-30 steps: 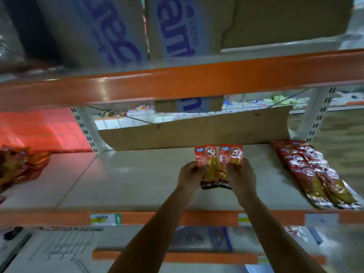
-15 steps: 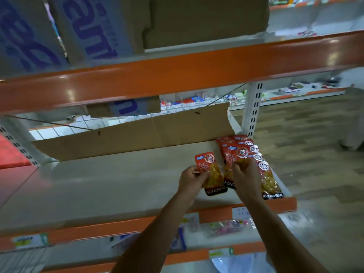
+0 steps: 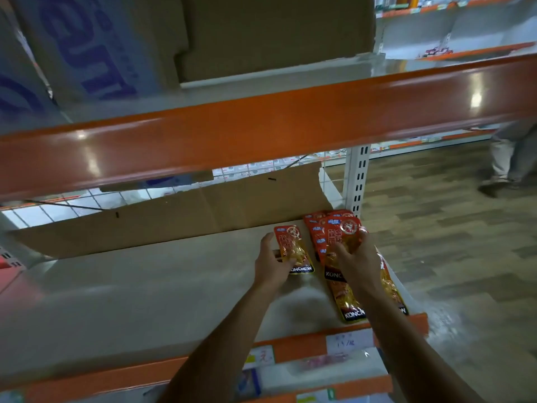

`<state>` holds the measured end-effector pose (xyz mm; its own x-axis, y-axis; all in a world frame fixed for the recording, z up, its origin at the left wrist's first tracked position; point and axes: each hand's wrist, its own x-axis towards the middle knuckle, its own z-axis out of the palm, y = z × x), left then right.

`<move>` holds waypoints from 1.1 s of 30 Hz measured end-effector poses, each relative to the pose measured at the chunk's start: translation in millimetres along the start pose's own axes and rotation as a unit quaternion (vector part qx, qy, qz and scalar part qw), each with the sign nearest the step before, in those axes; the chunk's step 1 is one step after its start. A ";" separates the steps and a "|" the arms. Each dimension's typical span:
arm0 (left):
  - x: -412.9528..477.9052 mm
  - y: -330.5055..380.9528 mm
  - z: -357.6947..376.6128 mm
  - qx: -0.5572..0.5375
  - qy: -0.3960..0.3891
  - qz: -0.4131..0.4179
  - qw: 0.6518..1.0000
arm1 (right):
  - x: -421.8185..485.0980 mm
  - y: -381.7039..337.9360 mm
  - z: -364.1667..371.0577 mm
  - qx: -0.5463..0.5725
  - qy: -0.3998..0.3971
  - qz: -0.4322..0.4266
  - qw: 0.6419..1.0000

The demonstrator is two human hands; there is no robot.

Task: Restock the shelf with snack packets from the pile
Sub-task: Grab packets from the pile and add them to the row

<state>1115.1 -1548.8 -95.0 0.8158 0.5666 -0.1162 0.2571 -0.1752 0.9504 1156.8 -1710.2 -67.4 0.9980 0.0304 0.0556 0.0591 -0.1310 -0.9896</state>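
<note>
My left hand (image 3: 271,264) grips a red and gold snack packet (image 3: 293,250) that lies flat on the grey shelf (image 3: 139,295). Just to its right, my right hand (image 3: 356,258) holds a second red packet (image 3: 345,228) on top of the row of overlapping snack packets (image 3: 353,303) at the shelf's right end. That row runs from the cardboard back panel to the front lip. My right forearm hides part of the row.
An orange beam (image 3: 261,132) crosses overhead, with cardboard boxes (image 3: 261,36) on the level above. A cardboard sheet (image 3: 180,216) lines the shelf back. A white upright post (image 3: 357,178) marks the right end. A person's legs (image 3: 511,158) stand in the aisle at right.
Both hands have carried their packets rightward along the shelf. The right hand's packet now rests on the row at the right end, and the left hand's packet lies beside it.
</note>
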 end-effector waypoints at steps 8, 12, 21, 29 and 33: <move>39.0 6.4 11.7 0.249 0.003 0.123 0.961 | 19.6 1.5 6.0 -0.037 0.001 -0.019 0.999; 56.8 5.2 16.1 0.316 -0.030 0.136 0.938 | 26.8 -0.5 5.3 -0.047 0.004 -0.020 0.999; 74.2 6.5 19.0 0.357 -0.030 0.140 0.923 | 36.6 -3.2 13.9 -0.110 -0.013 -0.031 0.993; 30.6 26.0 37.6 0.070 -0.040 0.161 0.984 | 38.6 -9.9 34.4 -0.138 -0.068 -0.047 0.987; 30.9 22.3 37.8 0.020 -0.001 0.096 0.995 | 39.4 -10.9 40.9 -0.184 -0.111 -0.078 0.974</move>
<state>1165.6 -1565.7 -88.4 0.8527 0.5182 0.0667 0.1158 -0.3120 0.9430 1194.6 -1667.0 -59.8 0.9490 0.2869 0.1308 0.2545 -0.4519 -0.8550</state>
